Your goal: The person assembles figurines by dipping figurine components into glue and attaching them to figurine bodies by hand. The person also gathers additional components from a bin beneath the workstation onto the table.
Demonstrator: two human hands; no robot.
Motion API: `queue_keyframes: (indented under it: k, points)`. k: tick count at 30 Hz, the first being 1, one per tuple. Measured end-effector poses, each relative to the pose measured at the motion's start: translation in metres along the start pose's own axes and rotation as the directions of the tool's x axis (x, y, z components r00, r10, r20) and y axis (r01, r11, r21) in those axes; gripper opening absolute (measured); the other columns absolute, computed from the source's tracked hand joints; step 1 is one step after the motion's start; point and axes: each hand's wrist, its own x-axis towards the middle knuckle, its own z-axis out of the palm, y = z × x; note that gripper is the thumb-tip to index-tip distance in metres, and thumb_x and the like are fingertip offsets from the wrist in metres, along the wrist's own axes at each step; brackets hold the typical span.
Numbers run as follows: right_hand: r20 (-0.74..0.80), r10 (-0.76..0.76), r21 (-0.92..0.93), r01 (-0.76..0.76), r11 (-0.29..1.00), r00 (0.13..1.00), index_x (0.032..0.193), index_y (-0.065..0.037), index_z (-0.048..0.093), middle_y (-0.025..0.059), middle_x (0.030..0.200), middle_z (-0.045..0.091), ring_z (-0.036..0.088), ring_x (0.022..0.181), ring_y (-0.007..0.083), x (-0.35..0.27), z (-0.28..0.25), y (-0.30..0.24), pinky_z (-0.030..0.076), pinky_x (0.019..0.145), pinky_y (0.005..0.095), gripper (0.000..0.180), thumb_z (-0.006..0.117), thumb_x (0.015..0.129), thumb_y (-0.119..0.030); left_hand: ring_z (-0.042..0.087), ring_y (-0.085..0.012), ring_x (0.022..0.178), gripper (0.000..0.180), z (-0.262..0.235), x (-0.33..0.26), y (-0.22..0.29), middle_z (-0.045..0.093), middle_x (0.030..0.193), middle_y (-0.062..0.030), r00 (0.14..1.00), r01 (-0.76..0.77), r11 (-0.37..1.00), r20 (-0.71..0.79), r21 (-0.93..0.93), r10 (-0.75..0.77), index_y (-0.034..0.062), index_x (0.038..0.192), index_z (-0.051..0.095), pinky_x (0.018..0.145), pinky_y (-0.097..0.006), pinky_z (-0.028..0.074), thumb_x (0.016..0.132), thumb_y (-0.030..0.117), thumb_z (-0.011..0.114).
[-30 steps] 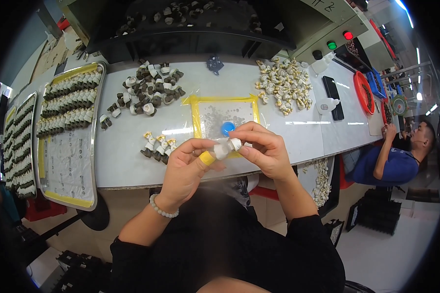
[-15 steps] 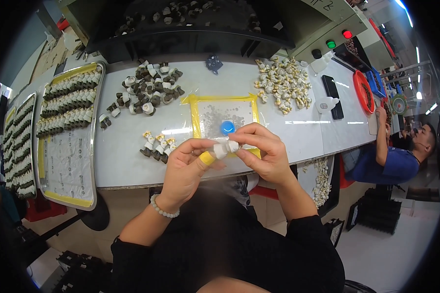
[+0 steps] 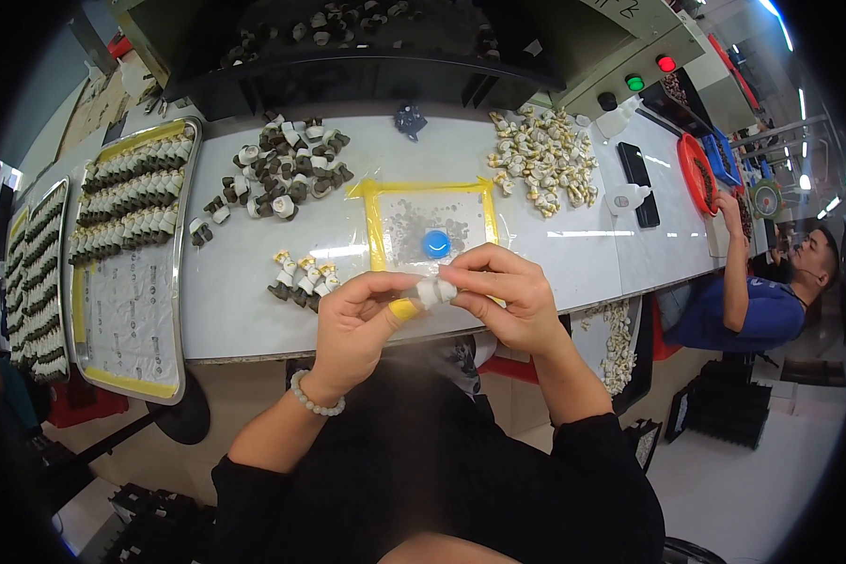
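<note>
I noted a white workbench fronting a dark machine. Both the left hand and the right hand pinched one small white part above the bench's near edge; fingers hid its shape.

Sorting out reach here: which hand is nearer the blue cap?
Right. The right hand lies just below the blue cap; the left hand is farther, lower left.
</note>
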Motion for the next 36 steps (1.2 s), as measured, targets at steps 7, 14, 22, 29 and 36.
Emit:
queue_keyframes:
  k: [7,14,22,29,36]
  points:
    - [-0.006,0.031,0.01,-0.03,0.999,1.0,0.103,0.0,0.067,0.0107,0.091,0.063,0.06,0.08,0.0178,0.0,0.0,0.001,0.048,0.067,0.0253,0.029,0.068,0.074,0.003,0.064,-0.0174,0.085,0.023,0.004,0.001,0.001,0.063,0.099,-0.0134,0.989,-0.147,0.975,0.006,0.164,0.148,-0.0062,0.107,0.058,0.078,-0.028,0.053,0.085,-0.003,0.061]
    - [0.105,0.074,0.163,-0.091,0.982,0.992,0.103,0.0,0.067,0.0105,0.092,0.064,0.061,0.082,0.0192,0.0,-0.002,0.006,0.048,0.071,0.0265,0.029,0.067,0.074,0.002,0.061,-0.0151,0.092,0.022,-0.002,-0.002,0.011,0.062,0.101,-0.0113,0.998,-0.041,0.971,0.057,0.234,0.028,-0.0058,0.106,0.058,0.082,-0.027,0.05,0.084,-0.005,0.06]
    - [-0.094,0.071,-0.268,-0.094,0.959,0.993,0.102,-0.001,0.065,0.0119,0.089,0.064,0.062,0.077,0.0204,0.014,-0.032,0.05,0.049,0.07,0.0292,0.025,0.066,0.077,-0.003,0.059,-0.0133,0.088,0.021,-0.048,-0.004,0.045,0.062,0.098,-0.0079,0.953,-0.154,0.866,-0.16,0.475,0.257,-0.004,0.104,0.059,0.079,-0.025,0.048,0.083,-0.005,0.061]
    - [-0.3,0.164,-0.532,-0.307,0.789,0.94,0.097,-0.003,0.064,0.0119,0.088,0.062,0.061,0.075,0.0271,0.031,-0.048,0.082,0.048,0.068,0.0365,0.021,0.064,0.077,-0.01,0.058,-0.0185,0.079,0.022,-0.095,-0.022,0.063,0.062,0.09,-0.0101,0.82,-0.04,0.255,-0.114,0.966,0.561,-0.0004,0.097,0.061,0.072,-0.028,0.046,0.076,-0.005,0.063]
    - [-0.22,0.122,-0.61,-0.234,0.757,0.968,0.092,-0.002,0.063,0.0112,0.081,0.057,0.057,0.07,0.0284,0.03,-0.035,0.062,0.046,0.063,0.0371,0.018,0.066,0.076,-0.01,0.057,-0.0298,0.082,0.03,-0.093,-0.03,0.058,0.061,0.084,-0.0126,0.882,-0.11,0.08,0.061,0.991,0.467,-0.0016,0.097,0.061,0.075,-0.037,0.046,0.068,-0.005,0.065]
